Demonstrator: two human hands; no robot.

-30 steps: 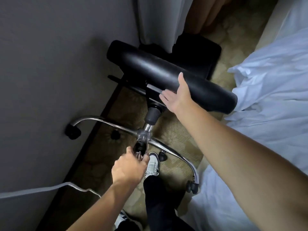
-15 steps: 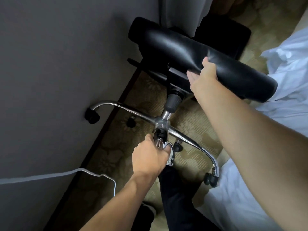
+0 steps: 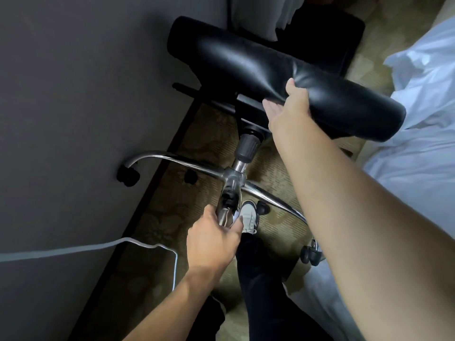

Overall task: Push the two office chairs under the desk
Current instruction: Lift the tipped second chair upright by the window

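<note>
A black leather office chair [image 3: 246, 60] is tipped, its seat toward the upper middle and its chrome star base [image 3: 187, 163] with black castors facing me. My left hand [image 3: 214, 242] is closed around the end of one chrome base leg. My right hand [image 3: 288, 112] grips the near edge of the seat, thumb on the leather and fingers under it. Behind the seat lies a second black padded piece [image 3: 332, 38], partly hidden; I cannot tell whether it is the other chair.
A grey wall [image 3: 73, 94] with a dark skirting fills the left, one castor [image 3: 128, 175] against it. A white cable [image 3: 98, 247] trails from the wall to the patterned carpet. White bedding [image 3: 418, 119] crowds the right. My shoe [image 3: 248, 217] stands under the base. A curtain [image 3: 258, 16] hangs behind.
The chair and both hands now sit further right and higher in view, and look closer. Both grips stay the same.
</note>
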